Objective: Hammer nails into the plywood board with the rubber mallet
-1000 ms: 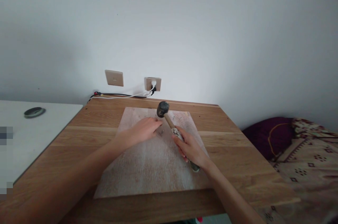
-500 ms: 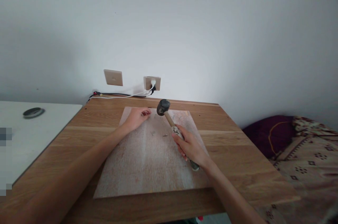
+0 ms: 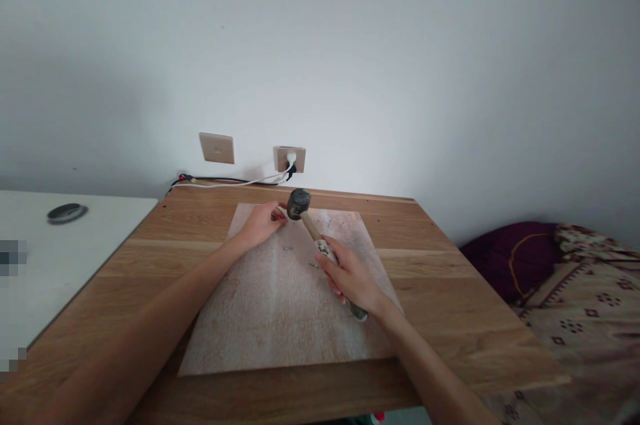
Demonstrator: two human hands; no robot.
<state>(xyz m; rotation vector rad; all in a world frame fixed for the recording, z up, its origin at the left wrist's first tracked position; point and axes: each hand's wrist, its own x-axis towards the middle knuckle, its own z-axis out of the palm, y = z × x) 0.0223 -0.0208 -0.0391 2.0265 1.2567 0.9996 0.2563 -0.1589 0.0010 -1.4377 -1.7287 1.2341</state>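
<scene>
While my right hand (image 3: 346, 271) has fingers wrapped round mallet (image 3: 311, 226), its head (image 3: 299, 203) hangs over far part of board (image 3: 270, 318) on table (image 3: 450, 298); left hand (image 3: 263, 221) curled just beside head, can't tell if it's pinching anything; I'd keep fingertips clear, wrist loose.

Mallet head (image 3: 299, 204) looks matt, its shaft (image 3: 311, 227) plain wood — board (image 3: 270, 321) rough — tabletop (image 3: 460, 295) smooth, grained wood.
</scene>
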